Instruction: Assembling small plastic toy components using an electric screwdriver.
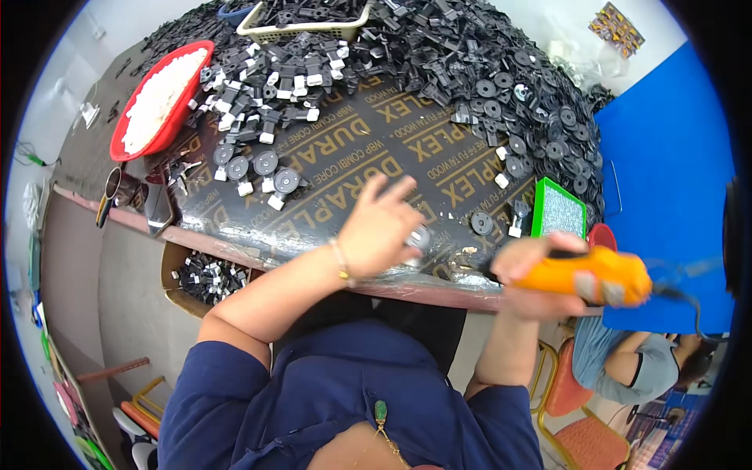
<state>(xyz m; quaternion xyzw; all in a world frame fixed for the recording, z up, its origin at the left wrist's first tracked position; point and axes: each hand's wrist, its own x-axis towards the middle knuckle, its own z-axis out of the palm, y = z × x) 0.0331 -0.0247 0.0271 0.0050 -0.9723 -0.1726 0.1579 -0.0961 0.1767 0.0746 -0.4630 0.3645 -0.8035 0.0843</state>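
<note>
My left hand (378, 236) is over the front of the dark board, its fingers stretched apart. A round grey part (420, 237), blurred, sits between its thumb and fingers; whether they touch it I cannot tell. My right hand (523, 269) is closed around an orange corded electric screwdriver (586, 276), held roughly level at the table's front edge, its dark tip toward the left. Between the hands lies a black disc part (482, 223), with a black piece with a white end (518, 218) beside it. Several disc-topped parts (265, 163) lie left of my left hand.
Black parts (439, 55) heap along the back and right, with a cream basket (305, 33) among them. A red basin (193, 72) of white pieces stands left. A green tray (538, 207) is right, near a blue panel (666, 157). Below the edge, a cardboard box (174, 276) holds parts.
</note>
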